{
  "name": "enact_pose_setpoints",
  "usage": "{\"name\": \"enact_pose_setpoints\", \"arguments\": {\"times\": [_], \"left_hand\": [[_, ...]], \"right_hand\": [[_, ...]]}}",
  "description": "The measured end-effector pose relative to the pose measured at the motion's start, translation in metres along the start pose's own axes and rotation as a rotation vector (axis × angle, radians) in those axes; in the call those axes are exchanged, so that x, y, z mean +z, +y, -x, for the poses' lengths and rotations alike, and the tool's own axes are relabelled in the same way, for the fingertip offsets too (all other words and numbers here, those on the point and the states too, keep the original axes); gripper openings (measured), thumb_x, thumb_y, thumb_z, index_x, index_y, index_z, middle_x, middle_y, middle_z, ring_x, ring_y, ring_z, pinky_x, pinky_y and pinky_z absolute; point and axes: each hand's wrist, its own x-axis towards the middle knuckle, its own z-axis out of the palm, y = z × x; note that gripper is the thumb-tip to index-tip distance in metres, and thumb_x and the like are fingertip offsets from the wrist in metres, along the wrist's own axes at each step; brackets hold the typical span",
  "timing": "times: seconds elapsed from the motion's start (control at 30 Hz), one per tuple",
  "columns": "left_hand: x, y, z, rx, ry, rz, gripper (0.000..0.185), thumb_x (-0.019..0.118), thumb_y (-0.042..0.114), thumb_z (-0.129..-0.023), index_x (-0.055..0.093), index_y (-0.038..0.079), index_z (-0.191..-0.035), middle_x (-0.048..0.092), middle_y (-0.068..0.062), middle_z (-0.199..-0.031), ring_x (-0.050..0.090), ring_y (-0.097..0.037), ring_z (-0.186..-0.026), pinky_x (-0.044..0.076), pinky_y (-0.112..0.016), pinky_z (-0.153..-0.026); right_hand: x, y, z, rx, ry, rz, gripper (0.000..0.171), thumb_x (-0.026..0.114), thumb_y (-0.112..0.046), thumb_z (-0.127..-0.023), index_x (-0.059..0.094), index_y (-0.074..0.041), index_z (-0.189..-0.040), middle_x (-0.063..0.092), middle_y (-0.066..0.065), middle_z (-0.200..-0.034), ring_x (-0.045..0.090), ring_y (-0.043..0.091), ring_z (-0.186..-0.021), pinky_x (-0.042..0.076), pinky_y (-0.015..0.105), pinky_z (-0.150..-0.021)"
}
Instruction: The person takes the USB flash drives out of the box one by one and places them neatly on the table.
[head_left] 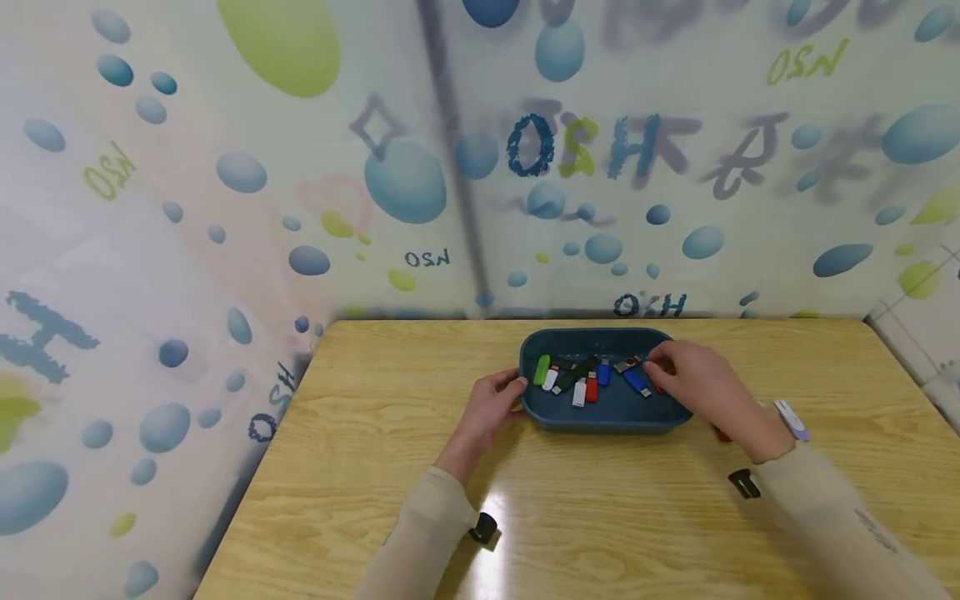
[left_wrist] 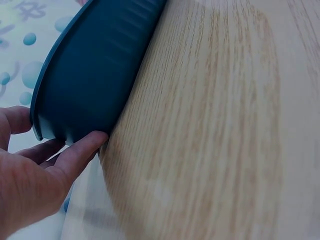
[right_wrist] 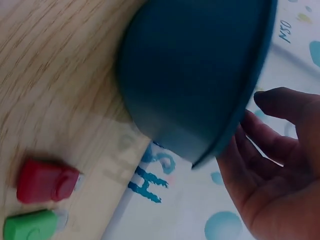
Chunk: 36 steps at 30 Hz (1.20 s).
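Observation:
A dark blue oval tray (head_left: 600, 417) sits at the middle of the wooden table (head_left: 390, 467) and holds several USB sticks: a green one (head_left: 542, 369), white, red (head_left: 592, 388), blue (head_left: 636, 382) and black ones. My left hand (head_left: 513, 386) grips the tray's left end. In the left wrist view, that left hand (left_wrist: 62, 131) has its fingers (left_wrist: 82, 147) against the tray's outer wall (left_wrist: 100, 65) and its thumb by the rim. My right hand (head_left: 656, 367) hovers over the tray's right part, fingers relaxed and empty, as the right wrist view of this hand (right_wrist: 255, 112) shows.
A red stick (right_wrist: 47, 180) and a green stick (right_wrist: 30, 225) lie on the table beside the tray (right_wrist: 195, 75), near the table edge. A white and purple object (head_left: 791, 419) lies by my right wrist. A patterned curtain (head_left: 225, 208) encloses the table behind and at the left.

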Motion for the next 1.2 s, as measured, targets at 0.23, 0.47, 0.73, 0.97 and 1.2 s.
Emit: {"name": "enact_pose_setpoints", "arguments": {"times": [0.23, 0.47, 0.73, 0.97, 1.2], "left_hand": [[0.000, -0.002, -0.002, 0.002, 0.001, 0.001, 0.045, 0.053, 0.012, -0.107, 0.050, -0.010, -0.147, 0.054, -0.029, -0.145, 0.058, -0.040, -0.130, 0.059, -0.047, -0.094], [0.001, -0.003, -0.001, 0.016, 0.003, 0.007, 0.045, 0.053, 0.012, -0.107, 0.050, -0.012, -0.145, 0.057, -0.030, -0.139, 0.061, -0.040, -0.124, 0.061, -0.044, -0.090], [0.001, -0.003, -0.001, 0.020, 0.013, 0.001, 0.045, 0.054, 0.012, -0.107, 0.051, -0.012, -0.145, 0.058, -0.030, -0.138, 0.063, -0.038, -0.122, 0.062, -0.043, -0.089], [0.001, -0.002, -0.001, 0.017, 0.011, -0.002, 0.046, 0.054, 0.013, -0.106, 0.050, -0.012, -0.145, 0.058, -0.030, -0.139, 0.062, -0.039, -0.123, 0.062, -0.043, -0.089], [0.001, 0.000, 0.000, 0.016, 0.003, -0.003, 0.045, 0.052, 0.012, -0.107, 0.050, -0.012, -0.145, 0.057, -0.031, -0.140, 0.061, -0.041, -0.124, 0.061, -0.044, -0.090]], "right_hand": [[0.016, -0.001, -0.016, -0.014, -0.065, 0.037, 0.024, 0.066, -0.016, -0.101, 0.071, 0.005, -0.110, 0.070, 0.010, -0.093, 0.062, 0.021, -0.077, 0.057, 0.043, -0.070], [0.025, -0.003, -0.023, -0.004, -0.139, 0.102, 0.029, 0.067, -0.018, -0.101, 0.069, 0.008, -0.114, 0.071, 0.016, -0.100, 0.067, 0.028, -0.086, 0.059, 0.049, -0.076], [0.034, -0.007, -0.024, 0.001, -0.131, 0.113, 0.033, 0.067, -0.019, -0.101, 0.068, 0.007, -0.120, 0.069, 0.024, -0.113, 0.067, 0.037, -0.101, 0.059, 0.054, -0.082], [0.035, -0.006, -0.020, -0.102, -0.077, 0.148, 0.023, 0.067, -0.004, -0.097, 0.071, 0.004, -0.118, 0.069, 0.020, -0.109, 0.067, 0.035, -0.097, 0.059, 0.051, -0.080], [0.033, 0.005, -0.019, -0.365, -0.087, 0.340, 0.026, 0.073, 0.004, -0.090, 0.073, 0.000, -0.116, 0.067, 0.013, -0.103, 0.064, 0.032, -0.092, 0.058, 0.049, -0.083]]}}
